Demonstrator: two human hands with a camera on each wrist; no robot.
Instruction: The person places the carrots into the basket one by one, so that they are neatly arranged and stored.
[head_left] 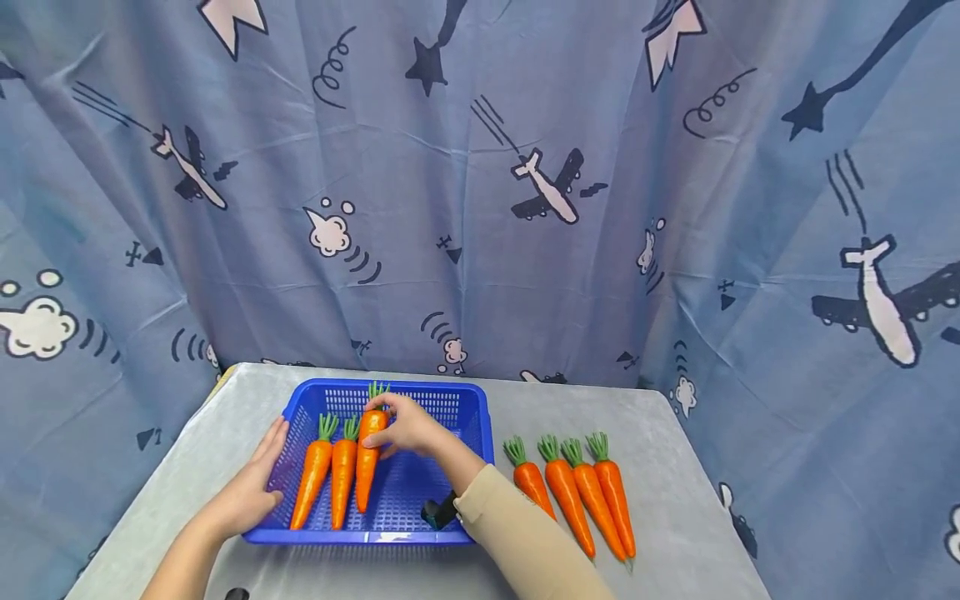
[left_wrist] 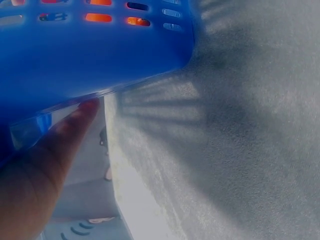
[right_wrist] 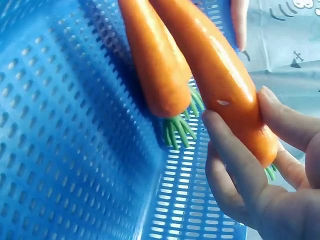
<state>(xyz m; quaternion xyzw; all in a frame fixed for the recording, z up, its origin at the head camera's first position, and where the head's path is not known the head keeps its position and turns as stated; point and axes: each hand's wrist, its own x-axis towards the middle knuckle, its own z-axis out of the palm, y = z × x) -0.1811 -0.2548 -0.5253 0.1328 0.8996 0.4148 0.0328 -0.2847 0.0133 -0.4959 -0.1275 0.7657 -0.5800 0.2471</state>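
My right hand [head_left: 405,425] grips an orange carrot [head_left: 367,467] near its green top, thumb on one side and fingers on the other. In the right wrist view the held carrot [right_wrist: 220,70] is tilted above the basket's slotted floor. Two more carrots [head_left: 311,483] [head_left: 342,483] lie side by side in the blue plastic basket [head_left: 375,538], to the left of the held one. My left hand [head_left: 243,496] rests against the basket's left side with fingers straight. In the left wrist view one finger [left_wrist: 65,135] touches the basket's blue edge [left_wrist: 100,65].
Several carrots [head_left: 570,496] lie in a row on the grey table [head_left: 675,500] right of the basket, partly behind my right sleeve [head_left: 517,525]. A dark wrist device [head_left: 438,512] shows over the basket's front. A blue patterned curtain [head_left: 450,208] surrounds the table.
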